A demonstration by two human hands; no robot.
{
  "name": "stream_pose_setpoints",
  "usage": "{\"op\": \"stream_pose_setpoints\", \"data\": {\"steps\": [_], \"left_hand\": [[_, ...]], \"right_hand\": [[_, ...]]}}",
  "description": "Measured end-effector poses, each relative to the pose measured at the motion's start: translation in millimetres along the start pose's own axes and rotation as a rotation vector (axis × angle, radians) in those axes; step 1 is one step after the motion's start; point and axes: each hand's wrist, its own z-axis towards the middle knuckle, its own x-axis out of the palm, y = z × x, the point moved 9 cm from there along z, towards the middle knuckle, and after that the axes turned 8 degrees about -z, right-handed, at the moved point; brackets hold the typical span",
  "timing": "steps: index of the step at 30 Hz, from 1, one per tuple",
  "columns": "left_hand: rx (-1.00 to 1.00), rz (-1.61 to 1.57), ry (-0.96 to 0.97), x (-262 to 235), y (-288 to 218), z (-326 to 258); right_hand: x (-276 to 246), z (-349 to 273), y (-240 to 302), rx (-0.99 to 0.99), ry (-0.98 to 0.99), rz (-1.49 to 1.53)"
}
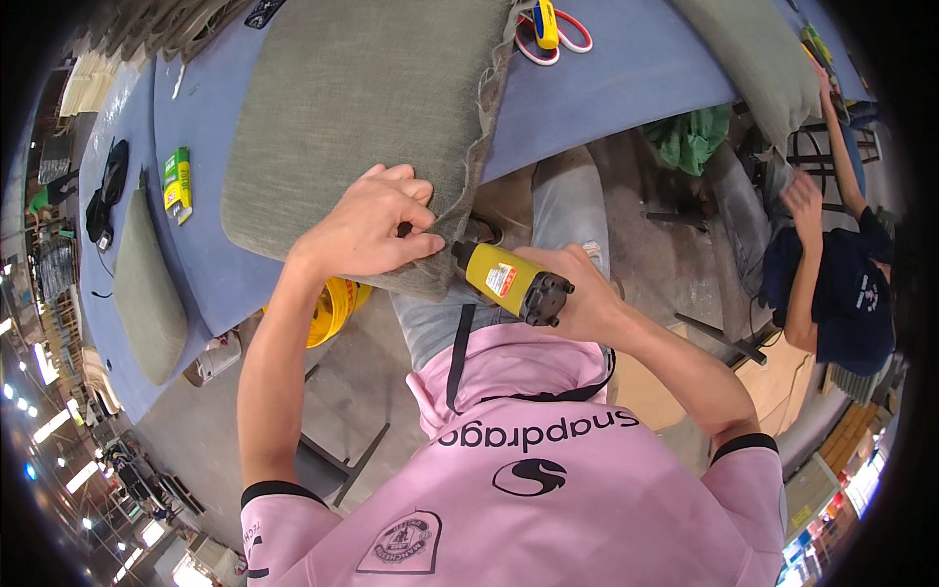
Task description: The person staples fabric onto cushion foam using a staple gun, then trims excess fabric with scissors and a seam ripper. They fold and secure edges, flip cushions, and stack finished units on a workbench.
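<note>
A grey-green upholstered cushion [337, 117] lies on the blue-covered table, its near corner jutting past the table's edge. Along its right side runs a loose, frayed fabric border. My left hand [377, 225] is closed at the near right corner, thumb and fingers pinching the fabric edge. In my right hand [577, 293] is a yellow staple gun [494, 279] with a black bolted end cap. Its black nose points left at the cushion's edge, close to my left fingertips; whether it touches the fabric I cannot tell.
Red-and-white-handled scissors [540, 44] and a yellow-and-blue tool [546, 22] rest on the blue table [626, 73]. Leftward are a green-yellow box [178, 186] and another cushion [147, 284]. A yellow bucket [333, 311] stands below. A co-worker [831, 284] handles a cushion [758, 59] at right.
</note>
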Motion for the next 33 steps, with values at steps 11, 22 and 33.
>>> {"op": "stream_pose_setpoints", "data": {"steps": [11,22,33], "left_hand": [[0.012,-0.017,-0.105,7,2,-1],[-0.059,0.203,-0.041,3,-27,-13],[0.000,0.015,-0.004,5,-5,-17]], "right_hand": [[25,-11,-45,0.025,-0.065,-0.020],[4,-23,-16,0.100,-0.056,-0.182],[15,-7,-8,-0.016,-0.011,0.015]]}}
